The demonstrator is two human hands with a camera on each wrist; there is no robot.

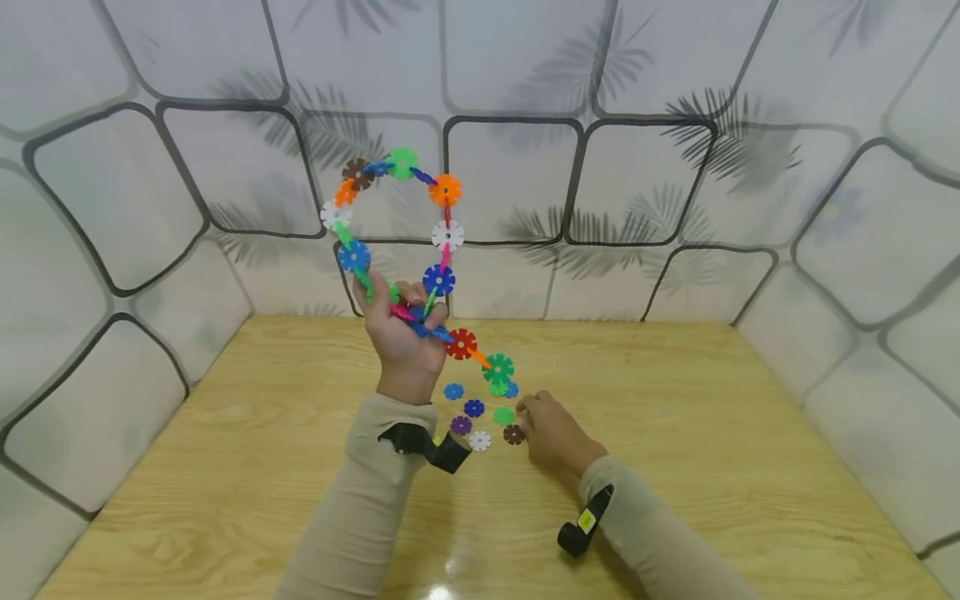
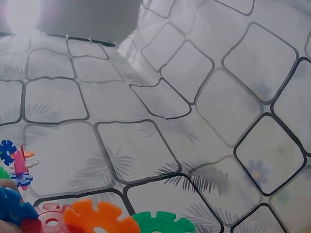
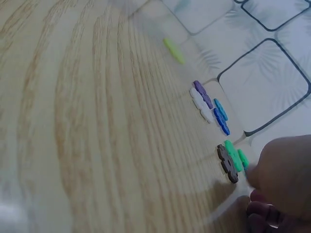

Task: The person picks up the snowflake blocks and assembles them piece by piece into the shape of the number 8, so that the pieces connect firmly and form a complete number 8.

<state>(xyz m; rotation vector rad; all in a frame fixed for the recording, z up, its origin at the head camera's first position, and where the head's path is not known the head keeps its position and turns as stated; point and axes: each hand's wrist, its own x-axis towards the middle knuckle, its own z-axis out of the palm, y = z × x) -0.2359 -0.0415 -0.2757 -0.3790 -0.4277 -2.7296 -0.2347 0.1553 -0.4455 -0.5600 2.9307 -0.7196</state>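
Observation:
My left hand [image 1: 408, 354] grips a chain of colourful notched plastic discs near its lower part. Raised above the table, the upper discs form a closed loop, with a white disc [image 1: 447, 236] on its right side. From the grip a short tail runs down to the right through a red disc [image 1: 461, 343] to a dark green disc [image 1: 498, 368]. In the left wrist view an orange disc [image 2: 99, 216] of the tail shows close up. My right hand [image 1: 557, 429] is low over the table, fingers loosely bent beside a brown disc [image 1: 513, 434] and a light green disc [image 1: 503, 415].
Several loose discs lie on the wooden table [image 1: 675, 467], among them a white disc [image 1: 480, 441], a purple disc [image 1: 461, 425] and a dark blue disc [image 1: 474, 407]. A yellow-green disc [image 3: 173, 50] lies apart, left of them. Patterned cloth [image 1: 510, 175] surrounds the table's back and sides.

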